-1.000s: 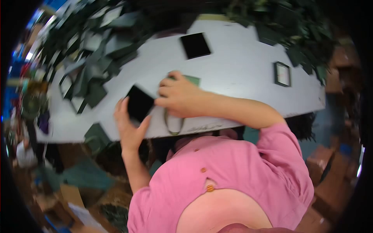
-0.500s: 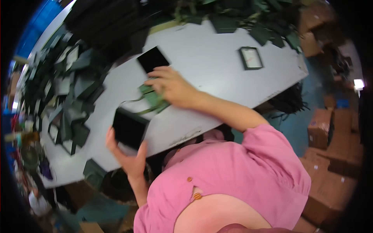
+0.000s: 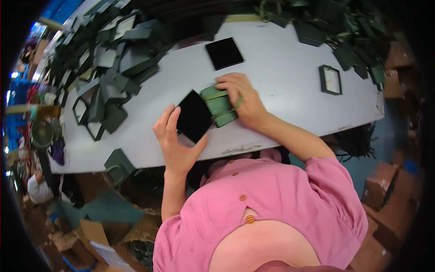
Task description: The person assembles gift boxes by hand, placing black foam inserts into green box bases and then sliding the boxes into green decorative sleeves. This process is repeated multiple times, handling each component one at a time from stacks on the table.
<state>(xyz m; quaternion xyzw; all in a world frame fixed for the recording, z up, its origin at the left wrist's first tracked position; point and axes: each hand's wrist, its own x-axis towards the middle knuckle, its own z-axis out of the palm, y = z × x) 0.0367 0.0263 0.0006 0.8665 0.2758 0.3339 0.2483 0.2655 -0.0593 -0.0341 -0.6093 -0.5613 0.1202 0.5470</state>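
My left hand (image 3: pixel 176 143) grips a square piece with a flat black face (image 3: pixel 195 116) by its left and lower edges, thumb and fingers spread around it. The piece is tilted over the table, close to my body. Against its right side sits a green textured box (image 3: pixel 221 108) with a green ribbon across it and a loop standing up. My right hand (image 3: pixel 247 99) holds this box from its right and top edge. Whether the ribbon joins both pieces is hidden. A second black square (image 3: pixel 224 53) lies on the table just beyond my hands.
Dark green box parts are heaped on the left (image 3: pixel 106 77) and at the far right (image 3: pixel 353 41) of the white table (image 3: pixel 281 86). A small green frame with a white inside (image 3: pixel 331 80) lies at right. A green box (image 3: pixel 120 165) sits by the front edge. Cardboard boxes (image 3: pixel 383 186) stand at right.
My left hand has brought the black-faced piece up and right, against the green box. My right hand has shifted to the box's right edge. The camera view has turned.
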